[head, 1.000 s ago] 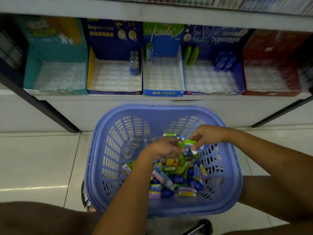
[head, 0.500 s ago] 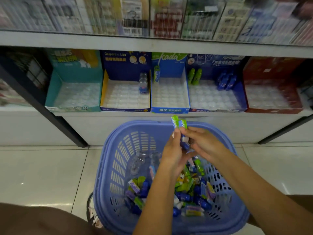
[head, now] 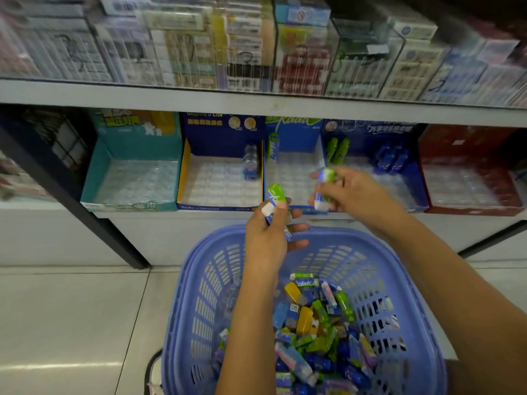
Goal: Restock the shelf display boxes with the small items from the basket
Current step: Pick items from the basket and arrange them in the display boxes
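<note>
Left hand point(head: 266, 238) pinches green-and-white stick point(head: 275, 202); right hand point(head: 346, 192) grips matching stick point(head: 323, 188) before middle blue display box point(head: 295, 178). Best move, likely: stand each upright in empty tray cell beside lone matching item point(head: 273, 146). Box: cardboard with ribbed clear plastic insert. Sticks: small, smooth, glossy. Perforated purple basket point(head: 205, 295) below holds remaining mixed items.

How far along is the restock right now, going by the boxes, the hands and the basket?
Barely started. The five display boxes hold only a few items each at the back, and the teal box and red box look empty. In hand: left hand and right hand each grip a green-and-blue pack near the middle blue box. Left: the purple basket still holds a large mixed pile.
</note>
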The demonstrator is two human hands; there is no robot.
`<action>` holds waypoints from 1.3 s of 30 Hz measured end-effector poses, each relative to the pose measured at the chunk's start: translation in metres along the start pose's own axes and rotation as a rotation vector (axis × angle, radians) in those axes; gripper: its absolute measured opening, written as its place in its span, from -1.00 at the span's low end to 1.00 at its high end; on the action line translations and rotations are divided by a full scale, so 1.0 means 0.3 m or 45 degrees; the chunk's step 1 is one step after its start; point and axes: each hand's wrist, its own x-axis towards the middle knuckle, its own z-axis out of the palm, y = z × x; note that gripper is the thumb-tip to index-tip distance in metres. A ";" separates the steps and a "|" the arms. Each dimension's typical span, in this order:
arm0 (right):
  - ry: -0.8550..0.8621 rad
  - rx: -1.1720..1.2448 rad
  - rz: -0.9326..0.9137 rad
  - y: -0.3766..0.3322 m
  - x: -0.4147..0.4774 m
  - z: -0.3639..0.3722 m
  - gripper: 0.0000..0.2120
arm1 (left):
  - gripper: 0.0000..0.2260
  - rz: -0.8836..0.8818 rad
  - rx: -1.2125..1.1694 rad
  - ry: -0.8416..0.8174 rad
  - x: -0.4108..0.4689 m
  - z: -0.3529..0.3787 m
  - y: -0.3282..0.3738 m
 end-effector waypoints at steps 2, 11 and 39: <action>0.108 0.253 0.119 -0.020 0.064 -0.018 -0.91 | -0.88 -0.002 0.038 0.018 0.022 -0.005 0.009; 0.079 0.349 0.179 -0.073 0.308 0.014 -0.70 | -0.91 -0.136 0.065 0.100 0.074 -0.005 -0.046; 0.010 -0.544 -0.419 -0.042 0.465 0.088 -0.76 | -0.87 -0.058 0.134 0.068 0.110 -0.033 -0.057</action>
